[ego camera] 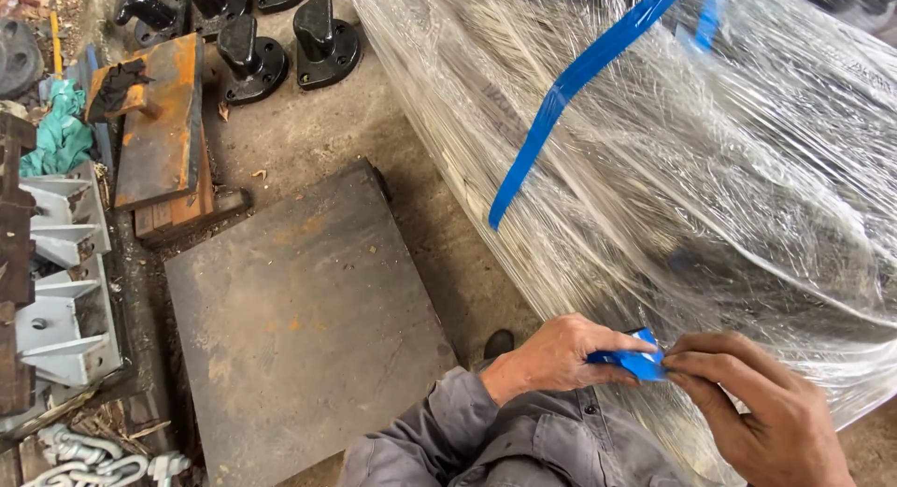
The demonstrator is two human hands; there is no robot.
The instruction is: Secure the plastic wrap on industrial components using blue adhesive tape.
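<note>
A large load wrapped in clear plastic film (710, 169) fills the right of the head view. A blue tape strip (570, 85) runs diagonally across the film. My left hand (556, 356) pinches a crumpled end of blue tape (635, 361) against the lower edge of the wrap. From the right, my right hand (766, 412) grips the same blue piece with thumb and fingers. Both hands meet at the tape, touching each other. Grey sleeves cover my forearms.
A flat rusty steel plate (299, 328) lies on the concrete floor to the left. Behind it sit a smaller rusted plate (159, 122) and several black cast parts (280, 48). Grey metal brackets (56, 291) and chain shackles (103, 459) lie along the left edge.
</note>
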